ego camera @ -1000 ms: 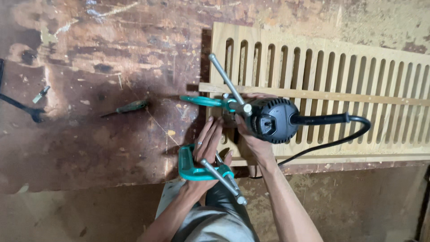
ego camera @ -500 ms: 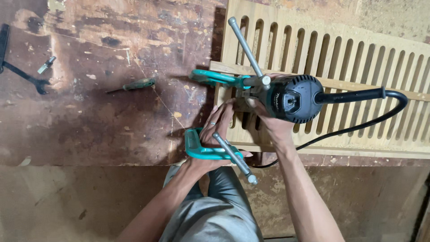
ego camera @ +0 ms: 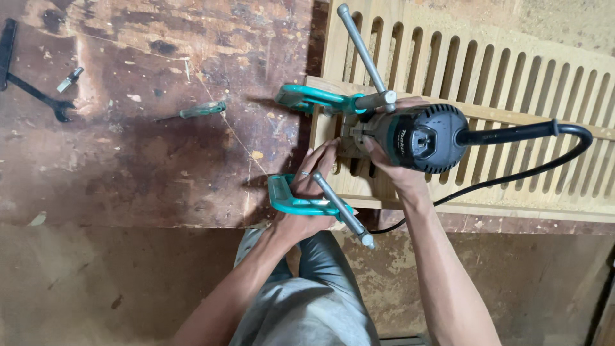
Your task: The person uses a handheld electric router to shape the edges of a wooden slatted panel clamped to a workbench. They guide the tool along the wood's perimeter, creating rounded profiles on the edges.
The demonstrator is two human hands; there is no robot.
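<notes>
My right hand (ego camera: 398,168) grips a black and grey power router (ego camera: 418,138) that stands on a slatted wooden panel (ego camera: 512,83). Its black cord (ego camera: 544,160) loops off to the right. My left hand (ego camera: 309,192) lies flat on the panel's left end, fingers spread, beside the lower of two teal clamps (ego camera: 296,204). The upper teal clamp (ego camera: 314,99) holds a wooden strip (ego camera: 532,122) across the panel, and its steel screw handle (ego camera: 362,48) sticks up past the router.
The panel rests on a stained, worn plywood bench (ego camera: 128,147). A green-handled screwdriver (ego camera: 198,110) lies left of the clamps. A black tool (ego camera: 32,90) and a small metal bit (ego camera: 69,79) lie at the far left. A dusty floor (ego camera: 96,282) is below the bench edge.
The view has shifted, so everything sits further right and up in the frame. My hands stay on the router and panel end, with the left hand's fingers slightly further onto the panel.
</notes>
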